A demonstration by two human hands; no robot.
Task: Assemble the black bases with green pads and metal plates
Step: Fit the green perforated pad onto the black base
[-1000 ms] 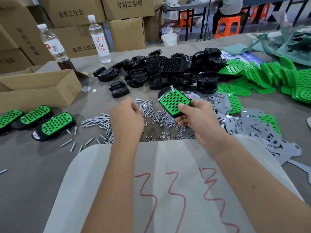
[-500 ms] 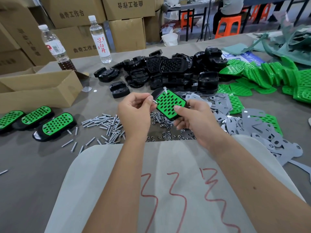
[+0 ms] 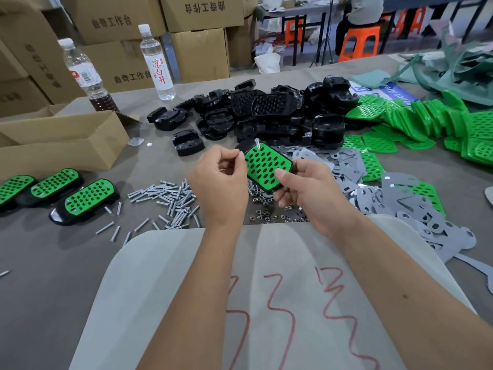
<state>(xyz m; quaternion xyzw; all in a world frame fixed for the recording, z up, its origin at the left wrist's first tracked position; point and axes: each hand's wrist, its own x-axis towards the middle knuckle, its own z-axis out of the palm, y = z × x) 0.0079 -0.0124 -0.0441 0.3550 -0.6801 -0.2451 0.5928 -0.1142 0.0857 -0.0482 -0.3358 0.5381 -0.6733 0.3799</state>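
Two hands work just above the bench [image 3: 48,276]. The right hand [image 3: 306,194] holds a black base fitted with a green pad [image 3: 268,165], thumb pressed on the pad's near edge and fingers curled underneath; the piece is tilted up toward the camera, raised over the scattered nuts [image 3: 269,212]. A bolt [image 3: 257,143] stands up from the far end of the pad. The left hand [image 3: 220,182] sits just beside the pad's left edge, its grip closed in a pinch of thumb and forefinger; what it pinches is too small to tell.

Three finished pieces [image 3: 85,200] lie in a row at the left of the bench, green sides up, near an open cardboard box [image 3: 61,140]. A spread of loose bolts [image 3: 170,196] lies between them and the hands. Behind the hands is a heap of bare black bases [image 3: 266,113], with loose green pads [image 3: 426,121] piled at the far right. Grey metal plates [image 3: 394,201] are strewn to the right of the right hand, some overlapping green pads. Two clear bottles [image 3: 157,62] stand at the far left edge of the bench, in front of stacked cartons [image 3: 197,12]. A pale cloth with red marks [image 3: 266,303] lies under the forearms.
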